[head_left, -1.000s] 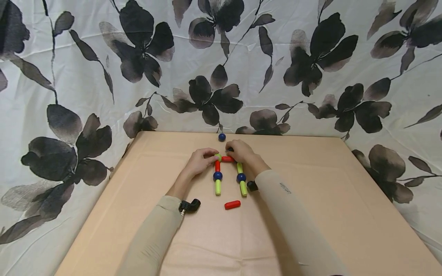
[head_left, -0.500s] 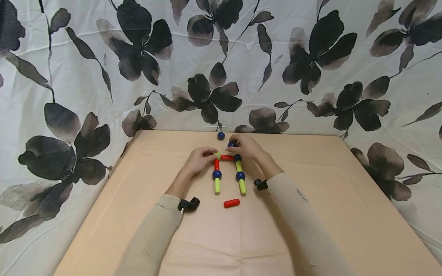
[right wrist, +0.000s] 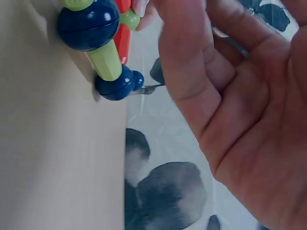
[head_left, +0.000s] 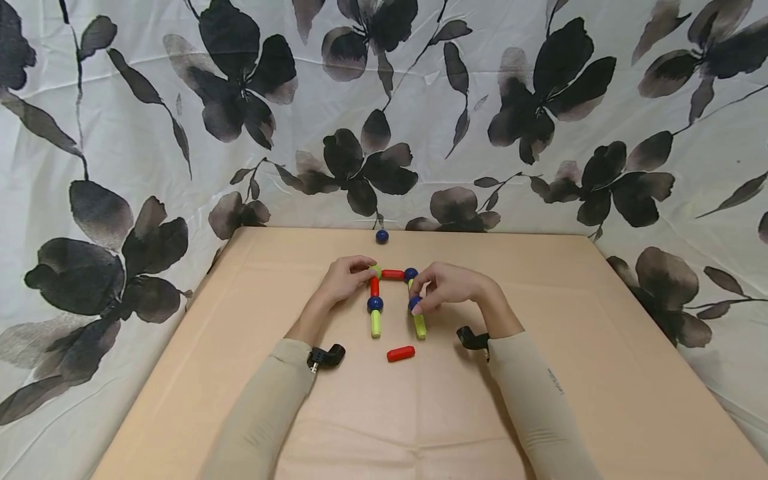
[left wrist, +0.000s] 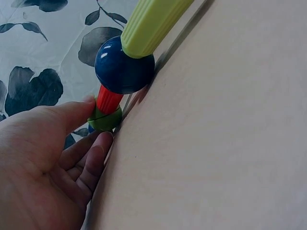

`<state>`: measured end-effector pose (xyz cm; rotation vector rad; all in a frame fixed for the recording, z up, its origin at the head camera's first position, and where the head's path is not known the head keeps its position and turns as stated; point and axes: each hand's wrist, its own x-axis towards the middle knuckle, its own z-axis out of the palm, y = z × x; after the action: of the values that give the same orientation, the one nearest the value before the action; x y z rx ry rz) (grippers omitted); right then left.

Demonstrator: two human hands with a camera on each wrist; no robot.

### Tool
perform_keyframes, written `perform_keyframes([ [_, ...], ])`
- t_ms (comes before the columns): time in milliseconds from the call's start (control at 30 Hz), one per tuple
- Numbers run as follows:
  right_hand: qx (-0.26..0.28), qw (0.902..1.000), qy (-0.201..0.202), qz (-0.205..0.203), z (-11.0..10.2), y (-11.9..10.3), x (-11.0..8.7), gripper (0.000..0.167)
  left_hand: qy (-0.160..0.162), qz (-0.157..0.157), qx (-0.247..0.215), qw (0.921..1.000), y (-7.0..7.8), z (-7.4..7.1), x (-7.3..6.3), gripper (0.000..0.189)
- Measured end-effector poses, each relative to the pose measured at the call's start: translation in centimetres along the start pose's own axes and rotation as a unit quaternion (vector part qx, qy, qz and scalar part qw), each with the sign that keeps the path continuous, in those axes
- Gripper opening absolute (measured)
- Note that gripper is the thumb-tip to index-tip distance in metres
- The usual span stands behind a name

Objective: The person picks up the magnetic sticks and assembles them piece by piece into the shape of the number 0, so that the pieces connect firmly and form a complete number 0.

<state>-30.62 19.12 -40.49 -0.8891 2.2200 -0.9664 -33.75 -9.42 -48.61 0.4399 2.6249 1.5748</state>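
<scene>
My left hand (head_left: 343, 279) pinches a green ball (left wrist: 104, 119) between thumb and fingers at the far left corner of a frame of balls and ribbed sticks. From that ball a red stick (head_left: 393, 274) runs right to a blue corner ball (right wrist: 115, 82). Another red stick (left wrist: 108, 99) comes nearer, followed by a blue ball (left wrist: 124, 65) and a green stick (left wrist: 154, 28). My right hand (head_left: 453, 285) is over the frame's right side, pinching a blue ball (head_left: 415, 304) with thumb and finger; its fingertips lie outside the right wrist view.
A loose red stick (head_left: 401, 353) lies in front of the frame. Near the table's far edge sits a single blue ball (head_left: 381, 237). Floral cloth (head_left: 360, 100) hangs behind the tan table (head_left: 240, 300).
My right hand has moved from behind the frame's right corner toward me and down its right side, carrying a blue ball. The left hand stays at the green ball.
</scene>
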Motion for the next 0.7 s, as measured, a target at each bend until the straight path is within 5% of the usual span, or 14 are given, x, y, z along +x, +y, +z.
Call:
perform_keyframes([
  [167,0.007,0.9947,-0.102,0.001,0.9,-0.9,-0.5,0.034,-0.002,-0.007,-0.001,1.0,0.0,0.0,-0.2,0.031],
  [300,-0.009,0.9893,-0.146,0.003,1.9,-0.7,0.0,0.027,0.0,-0.007,-0.001,1.0,0.0,0.0,-0.2,0.031],
  [700,-0.064,0.9837,-0.167,0.022,3.2,-1.2,0.6,0.021,0.0,-0.011,-0.003,0.9999,0.3,0.0,-0.3,0.032],
])
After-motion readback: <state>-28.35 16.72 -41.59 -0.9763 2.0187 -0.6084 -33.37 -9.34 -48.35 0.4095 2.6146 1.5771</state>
